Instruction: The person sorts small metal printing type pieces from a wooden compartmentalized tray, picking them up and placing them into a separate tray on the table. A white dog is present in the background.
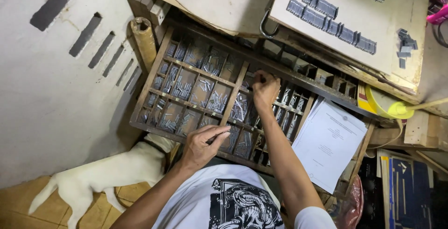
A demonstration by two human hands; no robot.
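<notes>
Wooden and dark, a big tray (pixel 154 77) with many small boxes is set tilted on a stand, likely so every box can be seen and reached from the seat. Little grey metal pieces (pixel 184 89) are kept sorted in the boxes, so that each kind can be found fast.

At about 12 o'clock from the person's chest, the right hand (pixel 264 89) is stretched out over the middle of the tray. Its fingers are bunched together and dipped into one box, and a pinch is made there; whether a piece is caught between the tips cannot be told.

At about 10 o'clock, nearer the body, the left hand (pixel 201 146) is held just over the tray's near edge. It is curled, with the thumb pressed along a thin dark stick (pixel 215 138) that is gripped sideways, maybe kept close so picked pieces can be set on it.

At 1 o'clock, up on a pale board (pixel 392 19), grey blocks (pixel 337 24) are laid in a slanted row, with a few loose ones beside it. A white sheet of paper (pixel 329 142) is leaned on the tray's right end, where it can be read while the hands are busy.

At 8 o'clock, a white dog (pixel 107 173) is stretched out on the floor, under the tray's near corner
</notes>
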